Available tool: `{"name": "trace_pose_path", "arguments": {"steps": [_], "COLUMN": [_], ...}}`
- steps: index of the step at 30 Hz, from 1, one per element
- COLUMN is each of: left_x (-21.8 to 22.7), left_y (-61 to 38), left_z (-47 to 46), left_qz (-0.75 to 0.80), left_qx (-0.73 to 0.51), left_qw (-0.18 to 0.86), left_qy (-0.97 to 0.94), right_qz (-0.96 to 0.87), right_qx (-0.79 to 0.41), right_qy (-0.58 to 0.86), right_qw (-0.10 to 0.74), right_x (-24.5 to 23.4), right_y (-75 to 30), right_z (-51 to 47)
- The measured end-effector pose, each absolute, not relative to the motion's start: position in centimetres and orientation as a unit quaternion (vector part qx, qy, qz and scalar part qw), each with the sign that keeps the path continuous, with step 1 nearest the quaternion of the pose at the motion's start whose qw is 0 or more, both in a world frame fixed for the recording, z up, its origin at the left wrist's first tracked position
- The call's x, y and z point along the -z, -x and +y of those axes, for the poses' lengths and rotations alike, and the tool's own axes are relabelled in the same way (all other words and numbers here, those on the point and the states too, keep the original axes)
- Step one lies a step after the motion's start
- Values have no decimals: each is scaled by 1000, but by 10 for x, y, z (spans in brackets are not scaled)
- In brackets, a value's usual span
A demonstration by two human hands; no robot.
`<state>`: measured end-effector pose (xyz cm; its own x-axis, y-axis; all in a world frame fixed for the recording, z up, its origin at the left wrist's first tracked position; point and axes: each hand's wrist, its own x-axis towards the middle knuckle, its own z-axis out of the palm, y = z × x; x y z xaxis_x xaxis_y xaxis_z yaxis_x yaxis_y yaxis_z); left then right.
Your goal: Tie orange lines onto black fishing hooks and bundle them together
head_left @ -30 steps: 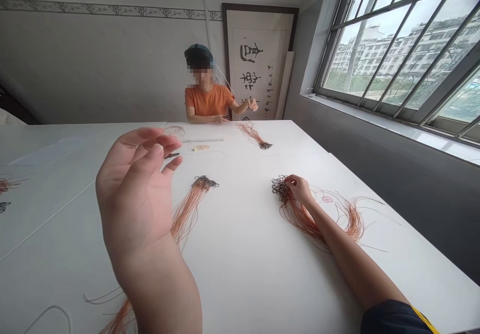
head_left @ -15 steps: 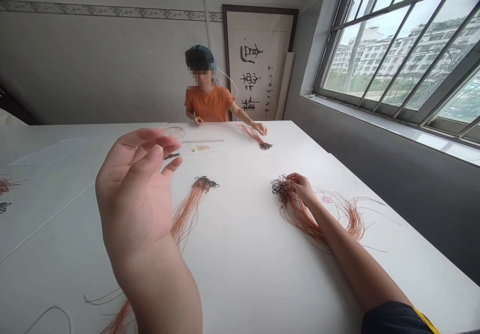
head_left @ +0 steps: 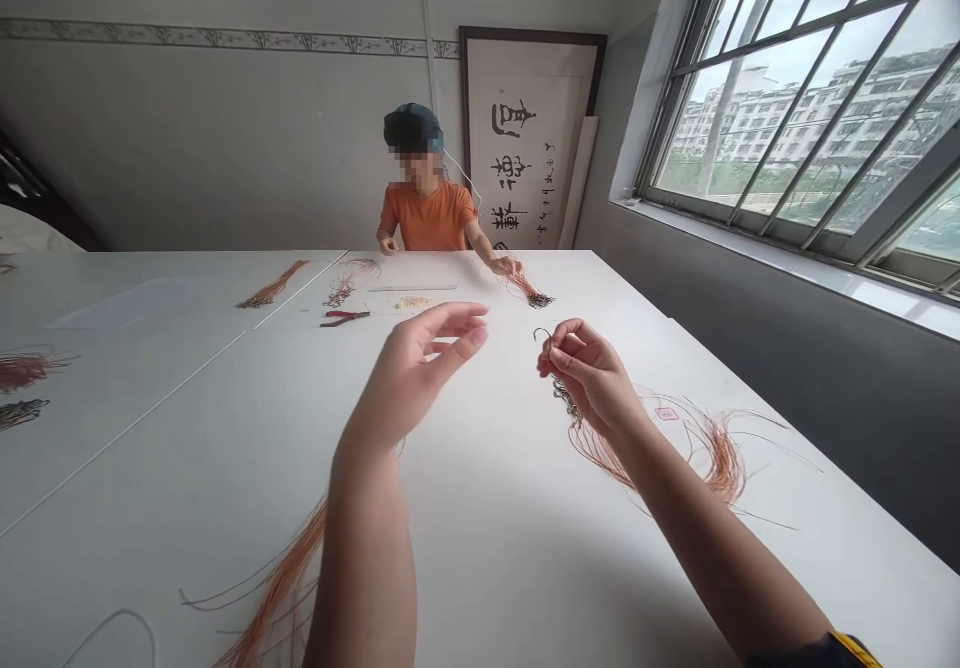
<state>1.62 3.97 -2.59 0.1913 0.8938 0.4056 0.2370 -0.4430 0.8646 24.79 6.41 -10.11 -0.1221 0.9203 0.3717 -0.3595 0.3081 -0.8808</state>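
A person's two bare hands are working over a white tabletop (head_left: 495,568). The right hand (head_left: 592,373) is pinching a small dark hook (head_left: 541,335) between thumb and fingers, the curved end sticking out to the left of the fingertips. Just below that hand, a cluster of similar hooks (head_left: 564,398) is lying on the tabletop, partly hidden by the hand, with its copper-coloured cords (head_left: 724,463) trailing off to the right. The left hand (head_left: 416,373) is hovering near the right one, well apart from the hook, its fingers curving toward the thumb and leaving a narrow gap; nothing is showing in its grasp. Another bundle of cords (head_left: 289,573) is lying partly behind the left forearm. Farther away, red-handled pliers (head_left: 345,318) are resting near a scatter of tiny pale pieces (head_left: 412,302). Across the tabletop, a co-worker in an orange shirt (head_left: 427,218) is reaching toward a further bundle of hooked cords (head_left: 538,299).
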Motion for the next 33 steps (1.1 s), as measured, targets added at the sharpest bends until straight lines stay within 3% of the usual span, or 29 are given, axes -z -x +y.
{"name": "trace_pose_path", "arguments": {"steps": [7,15,26,33], "left_x": [24,22,19,19], "left_y": [-11,-18,-27,-29], "left_z": [36,37,35,34], "left_qz": [381,290,277,280], "left_qx": [-544,-525,-546,-597], "left_qw": [347,472,477,426], "left_qy": [-662,-646,-630,-620], "right_qz": [-498,-409,-419,-477], "right_qx": [-613,-746,-785,-714], "right_qy": [141,91,67,137], "right_qw": [597,517,452,494], "right_x": [39,43,48,45], "right_y": [-196,-188,-192,-190], "right_z": [48,39,48,43]}}
